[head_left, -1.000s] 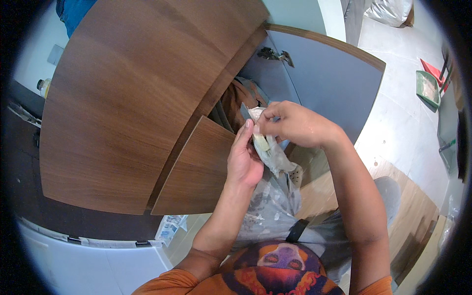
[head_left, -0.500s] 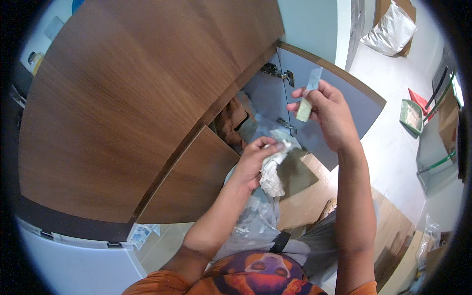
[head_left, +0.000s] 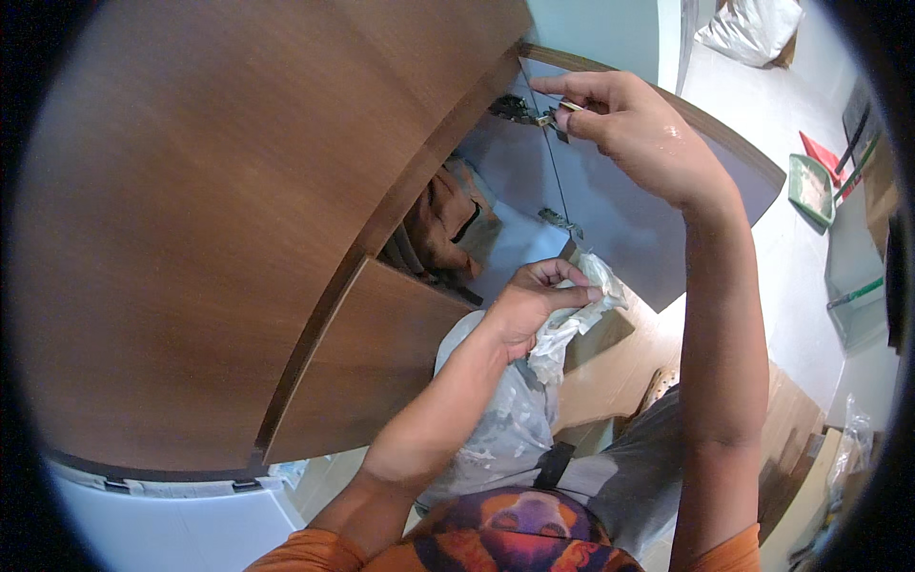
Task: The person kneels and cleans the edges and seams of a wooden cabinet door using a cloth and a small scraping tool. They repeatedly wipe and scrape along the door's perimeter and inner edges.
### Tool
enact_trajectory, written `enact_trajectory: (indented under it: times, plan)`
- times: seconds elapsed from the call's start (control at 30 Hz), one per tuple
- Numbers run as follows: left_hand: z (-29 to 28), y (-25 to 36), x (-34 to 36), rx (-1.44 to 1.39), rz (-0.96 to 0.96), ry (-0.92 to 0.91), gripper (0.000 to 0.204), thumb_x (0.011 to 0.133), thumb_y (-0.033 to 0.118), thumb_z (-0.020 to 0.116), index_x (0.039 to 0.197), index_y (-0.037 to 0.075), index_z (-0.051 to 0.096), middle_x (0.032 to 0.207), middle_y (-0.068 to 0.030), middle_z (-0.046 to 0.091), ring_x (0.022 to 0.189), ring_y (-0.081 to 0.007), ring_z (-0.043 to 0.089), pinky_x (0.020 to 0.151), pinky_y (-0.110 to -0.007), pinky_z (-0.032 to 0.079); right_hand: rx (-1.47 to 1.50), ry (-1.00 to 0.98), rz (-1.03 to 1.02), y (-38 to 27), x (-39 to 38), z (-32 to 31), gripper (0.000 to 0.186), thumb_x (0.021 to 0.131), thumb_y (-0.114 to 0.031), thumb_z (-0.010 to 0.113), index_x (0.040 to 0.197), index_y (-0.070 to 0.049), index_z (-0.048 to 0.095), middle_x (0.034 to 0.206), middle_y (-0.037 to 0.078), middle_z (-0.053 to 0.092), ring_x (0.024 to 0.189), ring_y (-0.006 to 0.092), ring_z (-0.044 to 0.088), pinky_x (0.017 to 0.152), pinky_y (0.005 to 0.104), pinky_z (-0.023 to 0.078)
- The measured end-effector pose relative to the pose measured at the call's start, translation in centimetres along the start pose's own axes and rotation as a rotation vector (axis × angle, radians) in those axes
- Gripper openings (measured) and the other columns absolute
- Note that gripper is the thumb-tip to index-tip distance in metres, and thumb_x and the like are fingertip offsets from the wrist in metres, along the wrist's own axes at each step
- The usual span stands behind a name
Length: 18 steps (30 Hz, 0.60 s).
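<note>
At the upper hinge (head_left: 539, 120) of the open cabinet door (head_left: 624, 205), my right hand (head_left: 643, 138) pinches a thin flat strip (head_left: 571, 107). The strip is seen nearly edge-on, mostly hidden by my fingers. My index finger stretches toward the cabinet edge. Lower down, my left hand (head_left: 534, 305) is closed on a crumpled white sheet (head_left: 564, 334), either plastic or cloth, which hangs below the fingers. A lower hinge (head_left: 560, 222) sits on the door just above this sheet. Brown items (head_left: 448, 224) lie inside the cabinet.
A broad brown wooden panel (head_left: 238, 191) fills the left side. Beneath it is a smaller wooden door (head_left: 381, 362). On the right floor stand a green dustpan (head_left: 812, 191) and a red one (head_left: 822, 155). A white bag (head_left: 753, 33) is at the far right.
My right hand has moved up and left to the upper hinge, turning the strip nearly edge-on. The left hand has shifted slightly right, still gripping the crumpled sheet.
</note>
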<state>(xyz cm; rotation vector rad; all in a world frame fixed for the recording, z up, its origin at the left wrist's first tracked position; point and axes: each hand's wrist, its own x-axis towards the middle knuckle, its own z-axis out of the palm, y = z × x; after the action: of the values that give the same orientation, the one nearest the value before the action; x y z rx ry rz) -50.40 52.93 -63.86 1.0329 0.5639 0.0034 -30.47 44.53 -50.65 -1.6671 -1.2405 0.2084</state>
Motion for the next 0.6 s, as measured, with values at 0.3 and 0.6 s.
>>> enact_trajectory:
  times: [0.3, 0.6]
  plan:
    - [0.2, 0.0, -0.7, 0.047, 0.044, 0.007, 0.016, 0.091, 0.0, 0.085, 0.096, 0.006, 0.072, 0.101, -0.0028, 0.074, 0.093, -0.0125, 0.071, 0.085, -0.028, 0.057, -0.079, 0.276, -0.191, 0.6, 2.0, 2.7, 0.034, 0.092, -0.005, 0.065, 0.122, -0.003, 0.081, 0.097, 0.026, 0.079, 0.081, 0.0344, 0.077, 0.086, 0.0415, 0.061]
    - [0.4, 0.2, -0.5, 0.091, 0.047, 0.015, 0.016, 0.091, -0.002, 0.084, 0.096, 0.005, 0.071, 0.1, -0.0037, 0.074, 0.097, -0.014, 0.072, 0.091, -0.029, 0.057, -0.08, 0.374, -0.186, -0.2, 2.8, 3.1, 0.027, 0.091, 0.0, 0.064, 0.112, 0.003, 0.081, 0.106, 0.03, 0.077, 0.102, 0.0422, 0.076, 0.099, 0.0468, 0.06]
